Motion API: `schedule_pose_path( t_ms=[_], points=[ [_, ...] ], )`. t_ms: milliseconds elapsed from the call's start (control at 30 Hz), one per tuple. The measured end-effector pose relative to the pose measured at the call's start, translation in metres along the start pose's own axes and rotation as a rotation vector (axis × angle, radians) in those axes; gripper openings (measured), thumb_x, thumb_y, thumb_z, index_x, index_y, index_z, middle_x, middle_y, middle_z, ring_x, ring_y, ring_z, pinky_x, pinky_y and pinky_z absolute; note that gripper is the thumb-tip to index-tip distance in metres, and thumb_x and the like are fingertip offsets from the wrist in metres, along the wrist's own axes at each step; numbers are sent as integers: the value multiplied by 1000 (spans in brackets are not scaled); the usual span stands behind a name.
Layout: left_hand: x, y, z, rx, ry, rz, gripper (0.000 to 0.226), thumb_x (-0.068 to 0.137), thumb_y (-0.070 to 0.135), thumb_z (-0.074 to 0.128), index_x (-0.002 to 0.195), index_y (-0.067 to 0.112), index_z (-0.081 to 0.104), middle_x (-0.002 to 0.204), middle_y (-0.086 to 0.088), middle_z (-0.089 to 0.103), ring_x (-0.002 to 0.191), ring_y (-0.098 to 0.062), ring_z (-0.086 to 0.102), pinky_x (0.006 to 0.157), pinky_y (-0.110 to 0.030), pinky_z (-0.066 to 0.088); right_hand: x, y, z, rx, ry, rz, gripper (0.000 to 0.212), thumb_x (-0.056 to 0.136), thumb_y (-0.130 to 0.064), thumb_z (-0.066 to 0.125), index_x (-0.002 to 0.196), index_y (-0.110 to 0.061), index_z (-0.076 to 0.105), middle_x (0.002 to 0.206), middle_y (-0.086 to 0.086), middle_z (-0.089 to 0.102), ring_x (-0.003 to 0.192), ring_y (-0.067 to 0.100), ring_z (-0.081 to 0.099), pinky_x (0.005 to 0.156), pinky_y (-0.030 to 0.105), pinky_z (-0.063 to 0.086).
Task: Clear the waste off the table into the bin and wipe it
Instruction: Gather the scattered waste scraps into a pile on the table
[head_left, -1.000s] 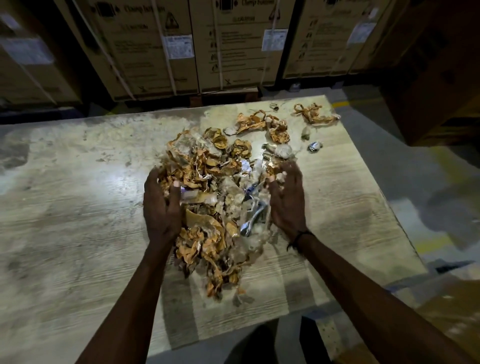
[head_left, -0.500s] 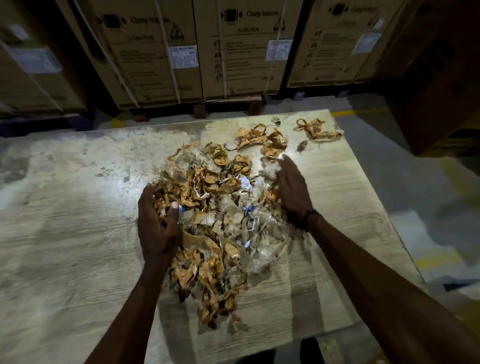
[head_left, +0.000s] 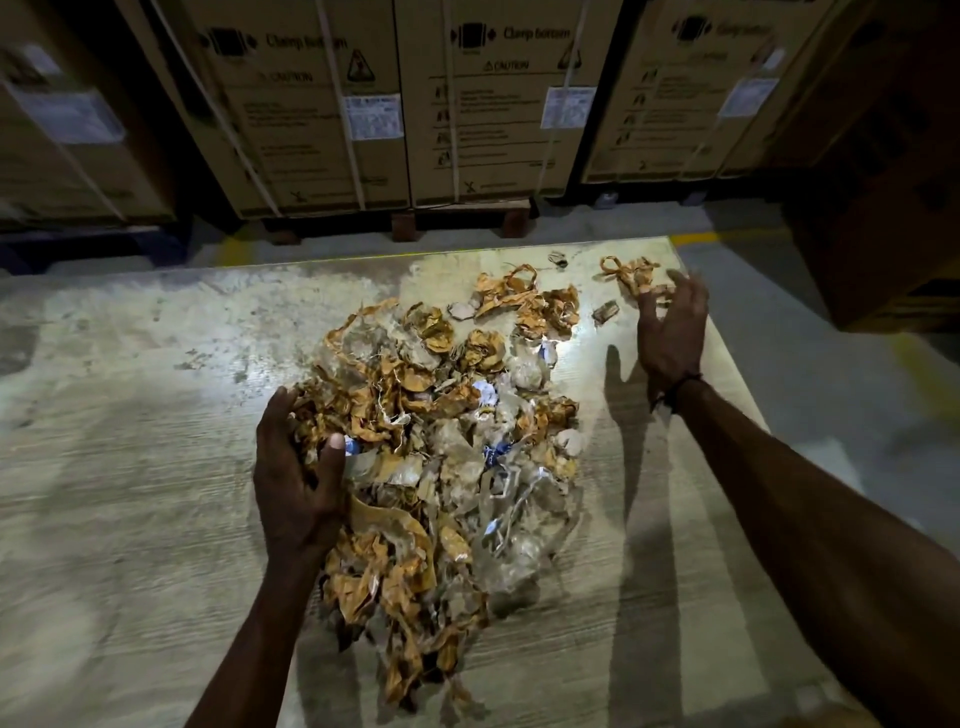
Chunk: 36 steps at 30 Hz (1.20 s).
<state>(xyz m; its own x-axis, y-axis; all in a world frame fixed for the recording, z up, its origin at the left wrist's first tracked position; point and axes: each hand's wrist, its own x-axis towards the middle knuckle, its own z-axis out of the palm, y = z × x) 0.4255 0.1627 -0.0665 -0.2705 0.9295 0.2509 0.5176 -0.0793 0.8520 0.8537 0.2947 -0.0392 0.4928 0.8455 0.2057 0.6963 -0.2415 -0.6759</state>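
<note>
Item: counter (head_left: 130, 519), pale wood-grain surface, scuffed and stained toward the far edge. Item: waste pile (head_left: 447, 467), a loose heap of crumpled orange-brown paper tape, clear plastic film and a few blue-and-white scraps, lay at the middle of the counter and ran from near the front edge toward the far edge. Item: detached tape clump (head_left: 524, 301), lay just beyond the main pile. Item: tape scrap (head_left: 626, 273), orange-brown and knotted, lay at the far right corner of the counter, apart from the pile. Item: small grey scrap (head_left: 605, 313), lay between the clump and the corner scrap. Item: left hand (head_left: 298, 478), rested against the left flank of the waste pile, fingers curled into the tape with the thumb (head_left: 332, 452) pressed on top, holding a bunch of it. Item: right hand (head_left: 672, 332), was raised over the far right corner, fingers spread wide and slightly bent, fingertips at the tape scrap; whether they touched it could not be told. A dark band (head_left: 675, 392) circled that wrist. Item: cardboard cartons (head_left: 498, 104), strapped and printed "Clamp bottom" and "CAUTION", stood on pallets on the floor (head_left: 831, 364) behind the counter.
</note>
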Motion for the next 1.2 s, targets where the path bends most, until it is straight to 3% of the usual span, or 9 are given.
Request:
schedule_pose_path(
  t_ms=[300,400,533,667,767,867,1000,1100,1200],
  points=[
    [0,3,1,3,-9,12,74,100,52,52,158,9,39,160,-9,45,149,-23,43,120,-42,40,20,0,36,44,-269,-75,86,97,-78,29,132,-5,60,135,20,60,128,34,53,108,47,40],
    [0,4,2,-3,-1,6,74,99,51,53,158,10,39,159,-8,47,146,-24,47,117,-44,43,-27,-22,44,85,-363,-165,61,107,-65,29,137,-19,57,144,5,57,135,21,49,118,50,38],
    [0,4,-2,-27,22,4,72,100,49,55,157,9,41,158,-7,48,143,-21,49,115,-36,44,-69,-49,37,220,-311,-355,34,110,-29,49,137,-15,62,137,0,63,125,12,57,106,23,43],
    [-1,4,-2,-35,22,-6,72,99,50,55,156,7,42,157,-9,49,143,-23,49,114,-38,44,-56,-49,34,193,-76,-341,25,103,-30,58,117,-12,68,117,9,59,103,24,58,88,36,47],
    [-1,2,-2,-19,19,-8,71,100,51,55,157,11,41,155,-9,50,140,-28,52,110,-52,48,-24,-53,35,201,-19,-117,36,100,-46,57,119,-17,68,125,10,54,117,28,53,99,39,45],
    [-1,-1,-3,-8,9,-2,72,101,54,53,158,12,40,155,-10,50,139,-31,52,106,-59,49,-4,-55,44,189,-221,-3,52,105,-49,50,134,-8,63,139,17,55,131,31,49,98,22,33],
    [-1,2,-3,-24,-6,-10,72,100,57,53,158,15,39,155,-9,49,140,-31,51,107,-58,48,-12,-64,64,227,-450,-97,70,98,-67,29,134,-15,59,136,11,60,129,25,53,114,43,38],
    [-1,3,-3,-27,-10,1,75,101,60,51,158,14,39,159,-6,45,146,-25,47,112,-55,46,-26,-73,74,183,-593,-205,61,107,-58,23,154,-25,45,161,7,44,149,19,37,126,56,22],
    [-1,4,-3,-19,-8,-2,74,101,58,51,159,14,38,160,-5,44,146,-25,47,112,-55,46,-45,-82,73,170,-699,-346,50,112,-45,30,156,-27,45,165,-2,37,155,10,23,129,42,11]
  ],
)
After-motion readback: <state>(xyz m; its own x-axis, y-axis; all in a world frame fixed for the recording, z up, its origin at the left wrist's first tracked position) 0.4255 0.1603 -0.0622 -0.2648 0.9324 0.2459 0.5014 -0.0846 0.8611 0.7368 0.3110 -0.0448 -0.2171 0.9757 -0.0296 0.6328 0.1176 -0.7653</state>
